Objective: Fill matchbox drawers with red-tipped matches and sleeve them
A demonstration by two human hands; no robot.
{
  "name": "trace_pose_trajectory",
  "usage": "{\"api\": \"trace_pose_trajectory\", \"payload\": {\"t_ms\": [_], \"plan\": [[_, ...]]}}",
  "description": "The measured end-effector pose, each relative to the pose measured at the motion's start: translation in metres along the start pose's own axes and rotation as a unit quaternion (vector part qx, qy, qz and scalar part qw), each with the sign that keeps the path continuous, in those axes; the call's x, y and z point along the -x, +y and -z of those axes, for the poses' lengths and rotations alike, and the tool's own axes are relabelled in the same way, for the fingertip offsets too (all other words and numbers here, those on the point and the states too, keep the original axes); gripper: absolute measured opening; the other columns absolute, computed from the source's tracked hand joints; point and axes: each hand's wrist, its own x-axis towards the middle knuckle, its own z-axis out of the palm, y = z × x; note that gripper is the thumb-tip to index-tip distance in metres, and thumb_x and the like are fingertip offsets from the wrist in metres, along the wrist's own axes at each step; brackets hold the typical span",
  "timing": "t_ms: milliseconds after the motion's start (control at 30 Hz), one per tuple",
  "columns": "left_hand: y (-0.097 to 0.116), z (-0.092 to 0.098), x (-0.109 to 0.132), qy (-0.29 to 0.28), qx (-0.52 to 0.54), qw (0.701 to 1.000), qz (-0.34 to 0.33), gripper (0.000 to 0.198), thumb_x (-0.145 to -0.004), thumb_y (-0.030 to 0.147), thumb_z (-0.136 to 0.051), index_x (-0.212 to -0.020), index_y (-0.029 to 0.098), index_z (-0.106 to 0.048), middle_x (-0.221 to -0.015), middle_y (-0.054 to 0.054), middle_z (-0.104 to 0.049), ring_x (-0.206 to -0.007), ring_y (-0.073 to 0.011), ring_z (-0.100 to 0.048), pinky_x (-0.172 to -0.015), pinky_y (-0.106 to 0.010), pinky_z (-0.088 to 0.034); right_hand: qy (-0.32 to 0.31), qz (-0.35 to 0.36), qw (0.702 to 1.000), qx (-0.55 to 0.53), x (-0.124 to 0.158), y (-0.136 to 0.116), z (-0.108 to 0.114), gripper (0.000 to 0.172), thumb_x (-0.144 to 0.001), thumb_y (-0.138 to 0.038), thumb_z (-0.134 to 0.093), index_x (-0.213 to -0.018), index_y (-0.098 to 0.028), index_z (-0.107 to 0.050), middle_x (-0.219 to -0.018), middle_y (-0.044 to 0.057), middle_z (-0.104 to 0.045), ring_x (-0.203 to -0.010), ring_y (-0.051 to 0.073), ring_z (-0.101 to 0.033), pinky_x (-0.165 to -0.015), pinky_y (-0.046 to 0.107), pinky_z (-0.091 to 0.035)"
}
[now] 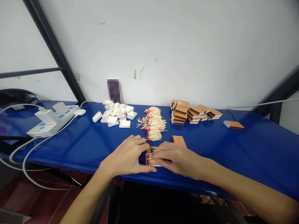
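At the table's front edge lies a small white matchbox tray (pixel 146 159) holding red-tipped matches (pixel 150 161). My left hand (pixel 127 155) curves around its left end, thumb on the near side and fingers toward the far side. Over the tray's right part, my right hand (pixel 175 157) has its fingers drawn together on the matches, hiding that end. A few loose matches (pixel 153 148) lie just beyond the tray. Behind my right hand sits an orange matchbox sleeve (pixel 178 140), partly covered. Further back is a large pile of matches (pixel 155 123).
White trays (pixel 125 124) are heaped at the back left, before a blurred dark upright object (pixel 114 90). Orange matchbox sleeves (pixel 181 112) are stacked back right, with a single matchbox (pixel 234 125) further right. A power strip (pixel 46 126) with white cables occupies the left side.
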Motion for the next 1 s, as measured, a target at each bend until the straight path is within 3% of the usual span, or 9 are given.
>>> {"api": "trace_pose_trajectory", "payload": {"t_ms": [367,867,1000], "plan": [[-0.0009,0.001,-0.0009,-0.007,0.004,1.0,0.0,0.049,-0.075,0.066,-0.068,-0.088,0.019,-0.061,-0.089,-0.001,-0.061,-0.088,-0.0211,-0.056,-0.082,-0.034,-0.039,-0.036,-0.004,0.999,0.033,0.002,-0.002,0.0002,0.019,-0.098,-0.02,-0.051,-0.102,-0.018,-0.07,-0.092,0.005,-0.073,-0.085,0.017,-0.063,-0.077,0.029,-0.049],[0.0003,0.0016,-0.0007,-0.012,0.0,1.0,0.005,0.048,-0.076,0.065,-0.068,-0.089,0.02,-0.06,-0.09,-0.001,-0.06,-0.089,-0.021,-0.056,-0.084,-0.036,-0.039,0.018,0.024,0.999,0.029,0.0027,-0.0001,-0.0052,0.02,-0.098,-0.019,-0.049,-0.096,-0.018,-0.069,-0.087,0.004,-0.073,-0.081,0.015,-0.066,-0.073,0.027,-0.053],[0.0023,0.0035,0.001,-0.007,0.003,1.0,0.002,0.039,-0.079,0.057,-0.065,-0.09,0.019,-0.06,-0.09,-0.002,-0.06,-0.09,-0.0221,-0.055,-0.085,-0.037,-0.039,0.068,0.059,0.996,0.028,0.0033,0.0018,-0.0045,0.017,-0.097,-0.015,-0.05,-0.099,-0.017,-0.067,-0.093,0.006,-0.073,-0.089,0.016,-0.066,-0.08,0.029,-0.054]]}}
